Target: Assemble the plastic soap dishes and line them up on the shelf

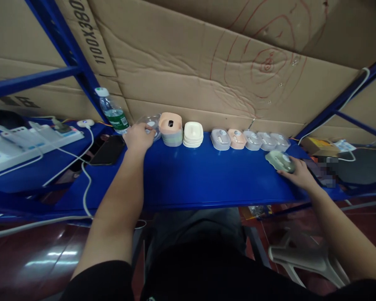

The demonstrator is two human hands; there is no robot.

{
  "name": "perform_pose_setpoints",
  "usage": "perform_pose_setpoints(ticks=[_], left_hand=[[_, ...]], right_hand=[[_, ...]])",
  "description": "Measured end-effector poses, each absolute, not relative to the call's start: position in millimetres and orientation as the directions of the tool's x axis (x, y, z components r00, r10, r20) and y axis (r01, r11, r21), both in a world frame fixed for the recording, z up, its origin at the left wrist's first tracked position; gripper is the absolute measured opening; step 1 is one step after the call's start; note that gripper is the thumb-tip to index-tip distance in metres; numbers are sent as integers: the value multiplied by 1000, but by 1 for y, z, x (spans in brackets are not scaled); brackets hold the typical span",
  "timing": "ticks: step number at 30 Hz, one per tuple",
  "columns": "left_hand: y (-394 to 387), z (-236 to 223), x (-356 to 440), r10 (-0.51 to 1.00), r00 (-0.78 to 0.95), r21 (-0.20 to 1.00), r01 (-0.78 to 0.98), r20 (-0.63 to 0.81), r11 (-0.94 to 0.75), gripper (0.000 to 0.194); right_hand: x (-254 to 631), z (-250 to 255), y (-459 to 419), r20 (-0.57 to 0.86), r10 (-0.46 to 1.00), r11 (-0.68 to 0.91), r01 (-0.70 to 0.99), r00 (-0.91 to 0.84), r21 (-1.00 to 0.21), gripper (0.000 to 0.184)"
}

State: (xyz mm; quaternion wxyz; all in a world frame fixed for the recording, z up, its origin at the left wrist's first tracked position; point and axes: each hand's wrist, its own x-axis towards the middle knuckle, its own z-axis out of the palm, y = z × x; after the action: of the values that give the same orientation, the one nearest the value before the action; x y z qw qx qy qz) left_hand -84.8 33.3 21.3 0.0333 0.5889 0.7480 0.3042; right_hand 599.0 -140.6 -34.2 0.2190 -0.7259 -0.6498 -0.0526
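At the right end of the blue shelf, my right hand is closed around the near side of a green plastic box with rounded corners and a pale round spot on top. My left hand reaches to the back left, its fingers curled onto a clear plastic lid. Beside that lid stands a stack of peach, grey and green box parts, and then a stack of cream lids. A row of several closed boxes, grey ones and a peach one, lines the back.
A water bottle and a dark phone lie left of my left arm. White power strips and cables spread farther left. Cardboard walls the back between blue posts. A small yellow carton sits at the far right.
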Motion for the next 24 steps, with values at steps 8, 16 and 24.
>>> perform_pose_setpoints(ticks=[8, 16, 24], left_hand=[[30, 24, -81, 909, -317, 482, 862, 272, 156, 29], [29, 24, -81, 911, -316, 455, 874, 265, 171, 25], [30, 21, -82, 930, -271, 410, 899, 249, 152, 28]], right_hand=[[630, -21, -136, 321, 800, -449, 860, 508, -242, 102], [537, 9, -104, 684, 710, -174, 983, 169, -62, 78], [320, 26, -38, 562, 670, 587, 810, -486, 0, 55]])
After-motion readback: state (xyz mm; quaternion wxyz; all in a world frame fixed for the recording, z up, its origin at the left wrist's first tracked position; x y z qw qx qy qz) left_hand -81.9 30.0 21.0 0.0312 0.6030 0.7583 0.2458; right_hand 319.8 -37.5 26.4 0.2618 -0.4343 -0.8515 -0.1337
